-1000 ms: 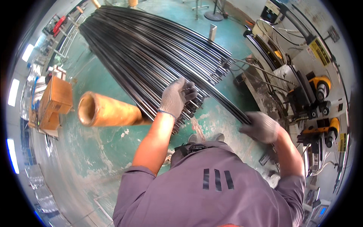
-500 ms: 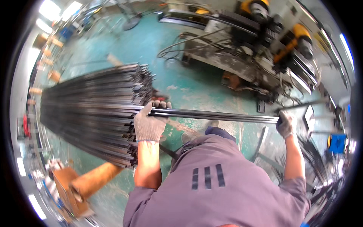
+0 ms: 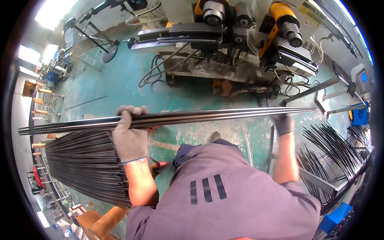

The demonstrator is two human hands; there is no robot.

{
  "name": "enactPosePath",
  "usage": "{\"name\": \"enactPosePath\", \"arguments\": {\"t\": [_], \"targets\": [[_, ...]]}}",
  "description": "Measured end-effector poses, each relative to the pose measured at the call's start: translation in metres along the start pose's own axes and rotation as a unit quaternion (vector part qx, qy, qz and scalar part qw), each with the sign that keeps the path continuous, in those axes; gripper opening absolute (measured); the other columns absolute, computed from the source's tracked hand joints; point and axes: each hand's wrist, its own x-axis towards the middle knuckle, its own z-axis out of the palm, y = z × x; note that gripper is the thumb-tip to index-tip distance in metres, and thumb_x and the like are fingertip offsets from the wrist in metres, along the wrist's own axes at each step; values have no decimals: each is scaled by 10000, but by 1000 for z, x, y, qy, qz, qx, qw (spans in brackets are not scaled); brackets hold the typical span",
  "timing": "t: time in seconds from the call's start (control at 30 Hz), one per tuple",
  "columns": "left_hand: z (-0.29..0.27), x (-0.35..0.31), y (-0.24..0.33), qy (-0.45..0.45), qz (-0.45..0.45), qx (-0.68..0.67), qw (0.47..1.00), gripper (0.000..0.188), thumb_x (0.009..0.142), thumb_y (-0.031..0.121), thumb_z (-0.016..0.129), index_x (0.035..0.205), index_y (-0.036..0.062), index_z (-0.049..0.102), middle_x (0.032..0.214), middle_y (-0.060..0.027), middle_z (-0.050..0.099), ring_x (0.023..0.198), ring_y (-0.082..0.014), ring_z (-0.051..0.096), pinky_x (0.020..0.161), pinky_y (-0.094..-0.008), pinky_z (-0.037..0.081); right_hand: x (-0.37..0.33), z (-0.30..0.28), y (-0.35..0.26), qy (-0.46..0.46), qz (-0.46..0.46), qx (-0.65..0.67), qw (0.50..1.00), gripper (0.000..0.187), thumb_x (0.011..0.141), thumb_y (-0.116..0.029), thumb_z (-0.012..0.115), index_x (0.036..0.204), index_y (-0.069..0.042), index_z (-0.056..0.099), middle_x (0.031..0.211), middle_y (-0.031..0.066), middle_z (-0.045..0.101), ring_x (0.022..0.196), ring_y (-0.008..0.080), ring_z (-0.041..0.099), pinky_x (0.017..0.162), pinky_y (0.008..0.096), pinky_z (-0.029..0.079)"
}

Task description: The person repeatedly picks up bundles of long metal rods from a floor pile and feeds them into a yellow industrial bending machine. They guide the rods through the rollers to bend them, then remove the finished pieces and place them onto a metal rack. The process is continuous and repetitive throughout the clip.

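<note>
The long dark bars (image 3: 208,116) run left to right across the scene in front of the body. Their left end reaches out past the left hand (image 3: 130,140), above the far edge of a big pile of bars (image 3: 84,164). Their right end juts a little beyond the right hand (image 3: 283,125) and looks close to a metal frame (image 3: 314,91); whether they touch I cannot tell. Open green floor (image 3: 128,94) lies on the far side, widest at far left, with one thin rod (image 3: 86,103) on it. Farther right, that room narrows at a bench (image 3: 224,71) under machines with yellow motors (image 3: 285,18), and loose hoses (image 3: 147,78) hang down to the floor.

The left hand's gloved fingers are wrapped around the bars, thumb on the near side. The right hand is blurred and partly hidden at the bars; I cannot tell whether its fingers are closed. More thin bars (image 3: 332,140) fan out at near right, by a blue box (image 3: 336,218). At near left, a cardboard tube (image 3: 110,222) lies beside the pile.
</note>
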Motion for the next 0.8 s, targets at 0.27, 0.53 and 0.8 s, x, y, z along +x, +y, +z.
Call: {"name": "enactPosePath", "arguments": {"t": [0.27, 0.53, 0.8], "targets": [[47, 79, -64, -153, -119, 3, 981, 139, 925, 78, 592, 1046, 10, 588, 963, -152, 627, 991, -329, 615, 1049, -517, 432, -50, 217, -1, -6, 90, 334, 938, 268, 836, 99, 492, 1089, 32, 549, 987, 155, 626, 998, 330, 630, 1019, 573, 488], [8, 245, 20, -251, -86, -7, 964, 344, 852, 97, 518, 1138, -93, 515, 1117, -221, 597, 1109, -355, 556, 1106, -503, 359, 22, 205, -49, 29, -101, 215, 971, 242, 959, -114, 597, 1135, 52, 610, 1080, 137, 658, 1012, 259, 627, 948, 356, 503], [-6, 355, -3, -196, -160, -63, 965, 294, 914, 96, 483, 1135, -88, 545, 1111, -221, 612, 1109, -352, 581, 1103, -558, 377, 60, 263, -98, 237, -176, 171, 940, 356, 844, -205, 770, 1140, -73, 623, 1007, 91, 691, 865, 278, 666, 760, 444, 581]]}}
